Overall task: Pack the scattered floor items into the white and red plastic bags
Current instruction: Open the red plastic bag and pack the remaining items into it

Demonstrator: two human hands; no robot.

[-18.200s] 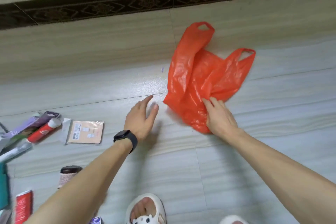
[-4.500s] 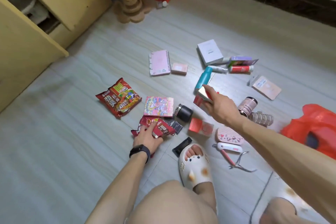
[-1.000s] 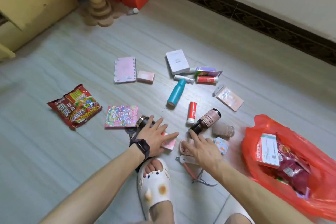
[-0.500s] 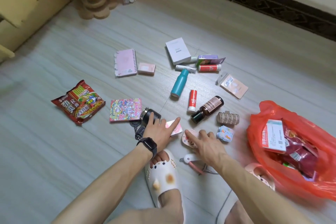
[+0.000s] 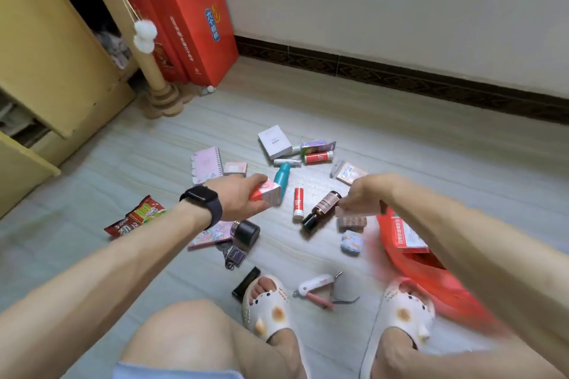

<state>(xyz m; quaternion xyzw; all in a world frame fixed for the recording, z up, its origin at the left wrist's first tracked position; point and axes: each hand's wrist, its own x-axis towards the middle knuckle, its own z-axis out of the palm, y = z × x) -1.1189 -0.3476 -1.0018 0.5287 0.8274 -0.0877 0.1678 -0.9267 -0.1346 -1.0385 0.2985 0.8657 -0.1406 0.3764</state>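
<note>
My left hand (image 5: 243,197) is lifted off the floor and grips a small pink and white box (image 5: 268,194). Raised beside the red plastic bag (image 5: 431,274), my right hand (image 5: 363,195) pinches a pale pink flat item (image 5: 358,213) that is blurred. A white and red carton (image 5: 406,234) lies in the bag's open mouth. Scattered on the floor are an amber bottle (image 5: 321,209), a red tube (image 5: 298,203), a teal bottle (image 5: 282,177), a noodle packet (image 5: 135,218), a black jar (image 5: 246,232) and a small blue case (image 5: 351,241). No white bag is in view.
A white box (image 5: 274,140), a pink notebook (image 5: 207,164) and a sachet (image 5: 349,172) lie further back. A pink clipper tool (image 5: 320,288) sits between my two slippered feet. A yellow cabinet (image 5: 46,55), red gift boxes (image 5: 197,28) and a cardboard post (image 5: 160,92) stand at the left.
Both hands have risen from the floor, the left with the pink and white box, the right with the pale pink item and now beside the red bag. The view has tilted up.
</note>
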